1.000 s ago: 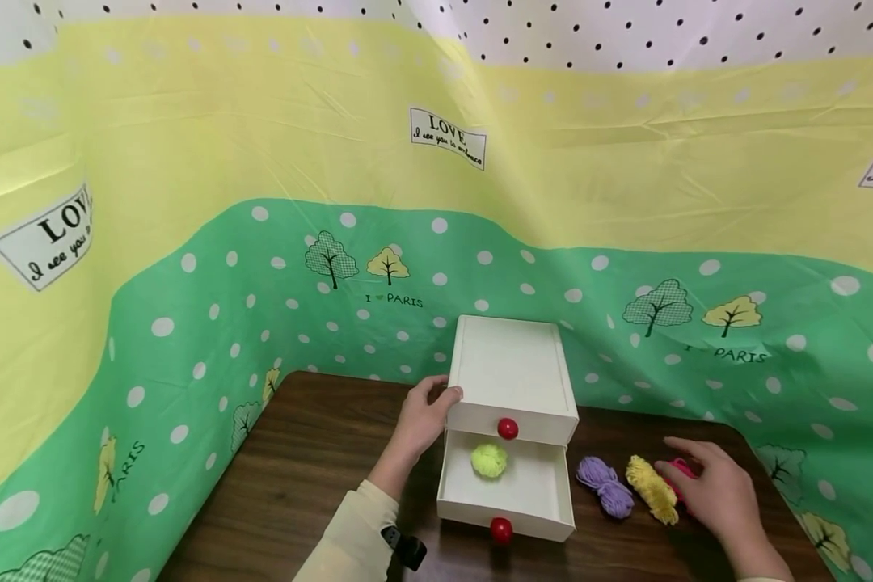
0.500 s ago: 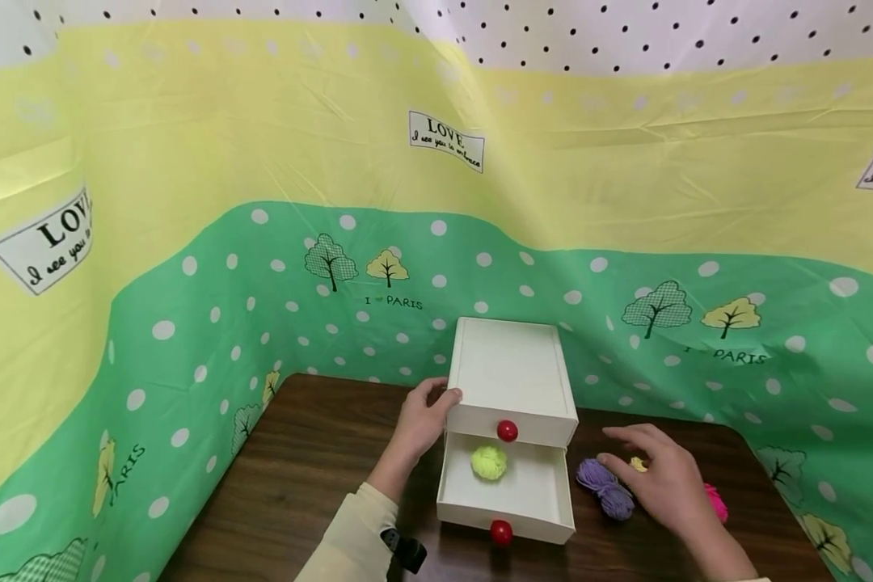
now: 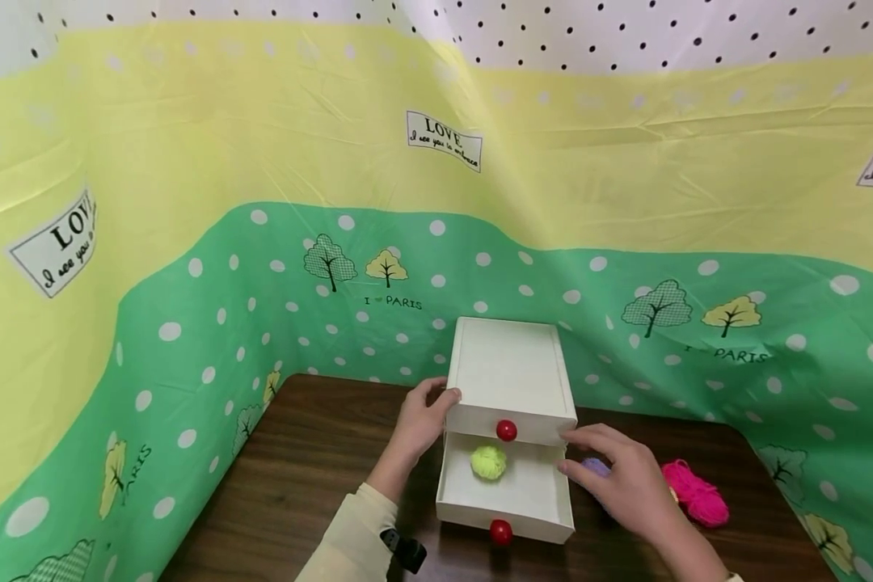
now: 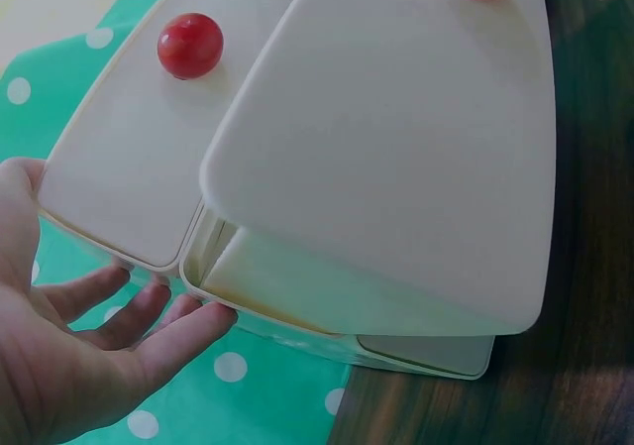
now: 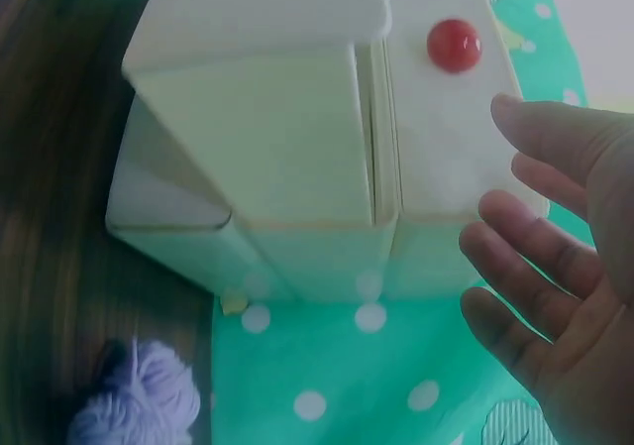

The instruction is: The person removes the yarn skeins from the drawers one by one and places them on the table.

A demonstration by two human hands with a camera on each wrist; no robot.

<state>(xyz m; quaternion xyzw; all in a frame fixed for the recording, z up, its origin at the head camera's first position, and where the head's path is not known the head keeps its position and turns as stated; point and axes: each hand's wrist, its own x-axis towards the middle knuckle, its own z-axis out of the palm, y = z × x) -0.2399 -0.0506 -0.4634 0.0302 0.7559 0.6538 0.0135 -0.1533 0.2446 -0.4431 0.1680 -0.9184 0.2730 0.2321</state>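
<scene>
A white two-drawer cabinet [image 3: 512,364] with red knobs stands on the table. Its lower drawer [image 3: 538,485] is pulled out and holds a lime-green yarn ball [image 3: 488,463]; the upper drawer [image 3: 473,420] is in. My left hand [image 3: 418,416] rests on the cabinet's left side, fingers fairly straight, thumb at the upper front corner. At the right front corner is my right hand [image 3: 629,481], fingers spread and holding nothing; whether its fingertips touch the cabinet I cannot tell. Partly behind that hand lies a purple yarn bundle [image 5: 139,395]. A pink yarn bundle [image 3: 698,493] lies farther right.
The dark wooden table [image 3: 298,477] reaches out on both sides of the cabinet. A green and yellow patterned cloth [image 3: 364,323] hangs close behind and along the left. A yellow yarn bundle is almost wholly hidden by my right hand.
My right hand has moved left, from over the pink and yellow yarn, past the purple yarn, to the cabinet's right front corner. The left hand and the drawers stay as they were.
</scene>
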